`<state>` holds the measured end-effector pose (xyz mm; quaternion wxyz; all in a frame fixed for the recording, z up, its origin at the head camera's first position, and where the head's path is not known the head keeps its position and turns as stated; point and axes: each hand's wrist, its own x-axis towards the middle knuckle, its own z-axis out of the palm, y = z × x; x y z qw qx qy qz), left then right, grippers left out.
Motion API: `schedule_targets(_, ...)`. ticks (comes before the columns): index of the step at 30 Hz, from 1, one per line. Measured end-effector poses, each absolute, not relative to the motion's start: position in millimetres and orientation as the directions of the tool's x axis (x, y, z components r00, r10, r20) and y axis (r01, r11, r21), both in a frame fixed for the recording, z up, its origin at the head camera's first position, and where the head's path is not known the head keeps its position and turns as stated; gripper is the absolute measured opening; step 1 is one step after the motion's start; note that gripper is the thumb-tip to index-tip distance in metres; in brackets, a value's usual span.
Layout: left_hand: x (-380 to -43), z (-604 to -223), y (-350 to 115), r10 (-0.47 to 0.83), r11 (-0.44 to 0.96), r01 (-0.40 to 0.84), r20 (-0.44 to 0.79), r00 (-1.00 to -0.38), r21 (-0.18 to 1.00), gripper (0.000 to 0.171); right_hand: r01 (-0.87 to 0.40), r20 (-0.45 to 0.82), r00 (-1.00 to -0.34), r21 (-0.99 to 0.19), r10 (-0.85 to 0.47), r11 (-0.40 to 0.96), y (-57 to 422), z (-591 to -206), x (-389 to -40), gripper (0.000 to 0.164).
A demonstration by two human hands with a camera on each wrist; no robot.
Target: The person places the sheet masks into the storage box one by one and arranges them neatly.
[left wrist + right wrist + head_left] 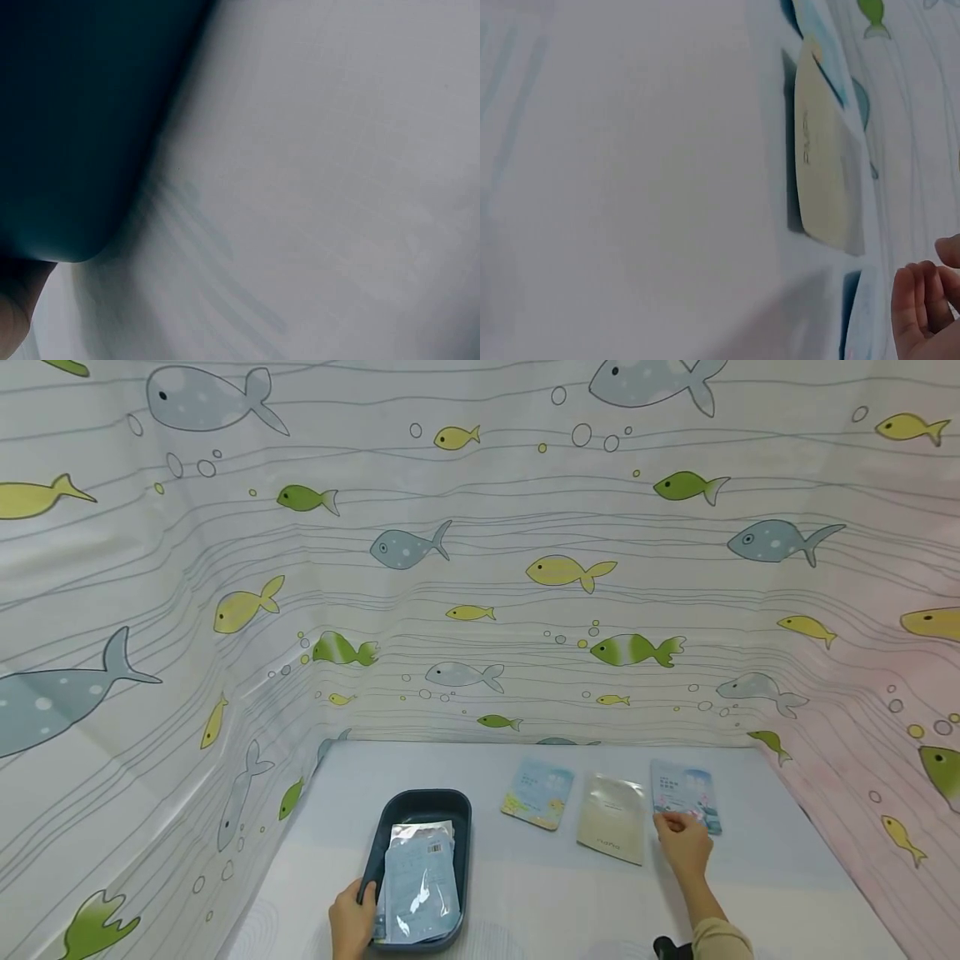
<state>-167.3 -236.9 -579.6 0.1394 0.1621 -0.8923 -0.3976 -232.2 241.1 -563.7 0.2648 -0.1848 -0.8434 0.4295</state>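
Note:
On the left of the table stands a dark blue rectangular tray [463,860] with several sachets [420,885] piled in it, light blue and silvery. My left hand [351,917] grips the tray's left rim, thumb over the edge. In the left wrist view the tray's dark outer wall [82,135] fills the upper left, part of the hand [13,319] below it. At the right, a blue sachet with pink flowers [682,789] lies flat. My right hand [684,842] is at its lower left edge, fingers loosely bent, thumb apart from them in the right wrist view.
Left of the flowered sachet lie a cream-gold sachet [611,818] and a blue-and-yellow sachet [537,793], in a row on the white table [555,893]. A fish-patterned cloth [480,560] encloses the back and sides. A black object [667,947] shows by the right sleeve.

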Motion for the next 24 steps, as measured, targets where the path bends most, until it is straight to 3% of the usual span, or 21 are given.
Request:
schedule_targets(7,-166,-581,-237,-0.396,0.629,-0.19,0.101,-0.913,0.754,0.02,0.22,0.222,-0.747,-0.806,0.627,0.549,277,-576,-238,0.03)
schedule_targets(14,-162,-579,-236,-0.391,0.605,-0.205,0.063,-0.918,0.769,0.021,0.346,0.109,-0.749,-0.776,0.653,0.527,301,-581,-242,0.046)
schedule_targets(24,-165,-577,-234,-0.4,0.618,-0.188,0.099,-0.911,0.763,0.023,0.403,0.029,-0.748,-0.774,0.663,0.488,313,-584,-243,0.046)
